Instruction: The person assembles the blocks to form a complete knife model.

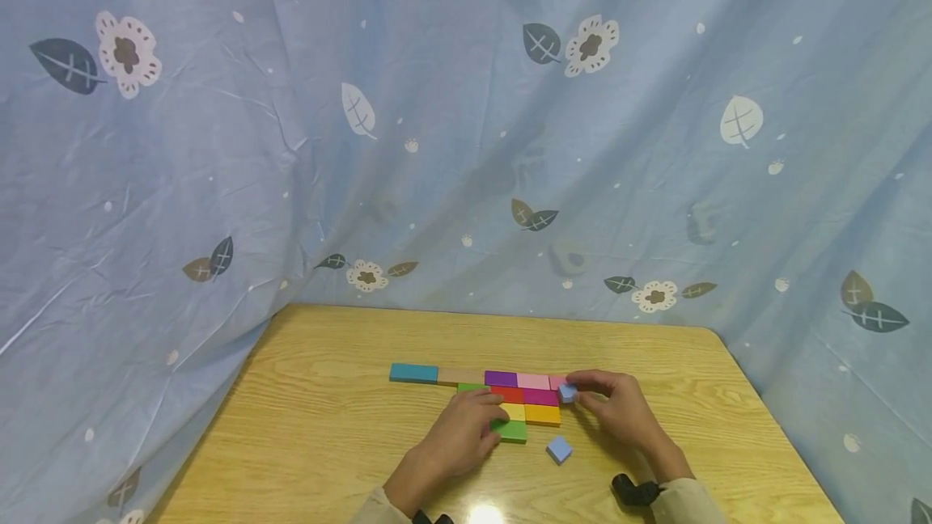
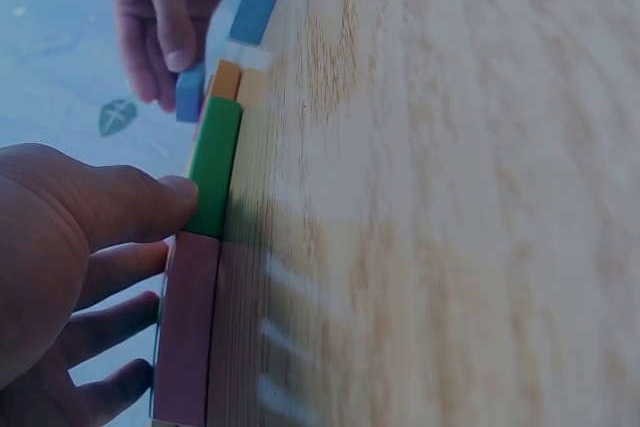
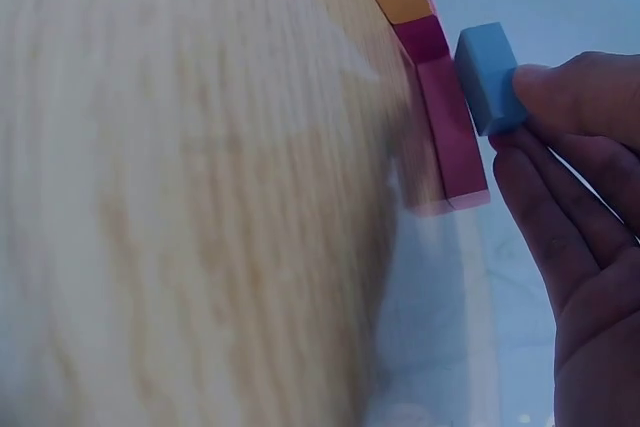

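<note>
In the head view, coloured blocks lie in close rows on the table. My right hand (image 1: pixel 619 411) pinches a small blue block (image 3: pixel 489 77) between thumb and fingers, close to the pink block (image 3: pixel 456 132) at the right end of the top row. My left hand (image 1: pixel 462 431) rests at the left side of the lower rows. Its thumb touches the side of a green block (image 2: pixel 214 162), and its other fingers lie fairly straight along the blocks. A second blue block (image 1: pixel 559 450) sits loose on the table, below the rows. The left hand covers part of some blocks.
A teal block (image 1: pixel 413 373) and a wood-coloured block (image 1: pixel 460 377) extend the top row leftward. Red (image 1: pixel 506 395), magenta (image 1: pixel 541 397) and orange (image 1: pixel 542 415) blocks lie between the hands. A blue patterned curtain (image 1: pixel 451 184) hangs behind the wooden table (image 1: pixel 306 427).
</note>
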Available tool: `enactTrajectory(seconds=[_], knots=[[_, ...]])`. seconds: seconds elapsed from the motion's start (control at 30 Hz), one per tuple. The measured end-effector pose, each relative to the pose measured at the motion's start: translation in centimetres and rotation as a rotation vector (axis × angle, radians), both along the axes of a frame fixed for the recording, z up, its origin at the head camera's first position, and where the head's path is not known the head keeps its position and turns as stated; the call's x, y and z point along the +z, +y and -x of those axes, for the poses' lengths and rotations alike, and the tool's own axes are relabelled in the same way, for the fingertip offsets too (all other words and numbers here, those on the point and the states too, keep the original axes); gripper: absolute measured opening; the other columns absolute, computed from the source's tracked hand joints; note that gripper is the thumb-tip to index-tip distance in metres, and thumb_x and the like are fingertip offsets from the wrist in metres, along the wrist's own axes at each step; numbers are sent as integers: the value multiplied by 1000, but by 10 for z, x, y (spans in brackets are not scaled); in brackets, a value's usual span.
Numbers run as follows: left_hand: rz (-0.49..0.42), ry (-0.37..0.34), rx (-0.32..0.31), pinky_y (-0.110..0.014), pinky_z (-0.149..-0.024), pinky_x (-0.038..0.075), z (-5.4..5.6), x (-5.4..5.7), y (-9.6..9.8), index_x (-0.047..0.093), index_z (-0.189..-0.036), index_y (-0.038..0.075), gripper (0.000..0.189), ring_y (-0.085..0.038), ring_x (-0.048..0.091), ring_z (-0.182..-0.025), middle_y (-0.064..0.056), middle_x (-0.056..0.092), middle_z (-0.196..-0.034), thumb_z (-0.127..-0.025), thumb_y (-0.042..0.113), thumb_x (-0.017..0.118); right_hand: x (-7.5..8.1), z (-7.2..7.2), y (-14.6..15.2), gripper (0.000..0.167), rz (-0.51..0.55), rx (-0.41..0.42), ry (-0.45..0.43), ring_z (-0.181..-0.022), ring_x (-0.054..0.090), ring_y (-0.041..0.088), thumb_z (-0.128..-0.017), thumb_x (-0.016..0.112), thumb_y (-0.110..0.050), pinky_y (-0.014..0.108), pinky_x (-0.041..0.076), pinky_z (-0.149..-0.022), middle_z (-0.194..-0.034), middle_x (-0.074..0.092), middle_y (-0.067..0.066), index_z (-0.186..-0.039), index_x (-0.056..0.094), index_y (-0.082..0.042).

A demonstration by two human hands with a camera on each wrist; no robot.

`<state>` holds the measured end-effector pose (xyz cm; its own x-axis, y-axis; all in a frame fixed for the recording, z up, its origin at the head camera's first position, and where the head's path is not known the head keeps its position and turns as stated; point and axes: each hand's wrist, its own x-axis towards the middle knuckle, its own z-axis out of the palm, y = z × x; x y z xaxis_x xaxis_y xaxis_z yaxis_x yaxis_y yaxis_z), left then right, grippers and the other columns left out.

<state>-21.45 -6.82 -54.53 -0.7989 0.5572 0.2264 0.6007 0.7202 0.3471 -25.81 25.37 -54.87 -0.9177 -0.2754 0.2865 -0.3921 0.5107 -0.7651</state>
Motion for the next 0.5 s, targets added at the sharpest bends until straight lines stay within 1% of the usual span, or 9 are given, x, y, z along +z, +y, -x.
enactTrajectory(seconds=[0.1,0.23,0.33,0.5], knots=[[-1,-2,-5,-53,-123,49,0,1,1,84,-121,21,24,-28,63,-144,0,74,-144,-97,17,82,0,0,0,28,-13,-7,-8,-113,78,19,-94,84,-1,37,67,-98,-118,83,4,-120,84,-11],[0,-4,-8,-53,-124,49,0,2,1,84,-121,20,24,-28,63,-144,0,74,-144,-97,17,82,0,-2,1,27,-27,-31,-25,-113,78,16,-93,84,0,35,67,-99,-118,83,4,-118,84,-10],[3,-7,-9,-53,-124,49,0,4,0,84,-121,20,24,-28,62,-144,0,74,-144,-97,17,81,0,-2,1,27,-43,-32,-31,-113,77,15,-93,84,0,33,66,-99,-118,83,3,-118,84,-10],[-3,-8,-11,-52,-124,49,0,5,-1,84,-120,19,23,-29,63,-144,-1,74,-143,-97,16,81,0,0,-1,29,-110,-14,24,-111,77,14,-92,85,1,33,67,-97,-118,84,0,-117,85,-14]])
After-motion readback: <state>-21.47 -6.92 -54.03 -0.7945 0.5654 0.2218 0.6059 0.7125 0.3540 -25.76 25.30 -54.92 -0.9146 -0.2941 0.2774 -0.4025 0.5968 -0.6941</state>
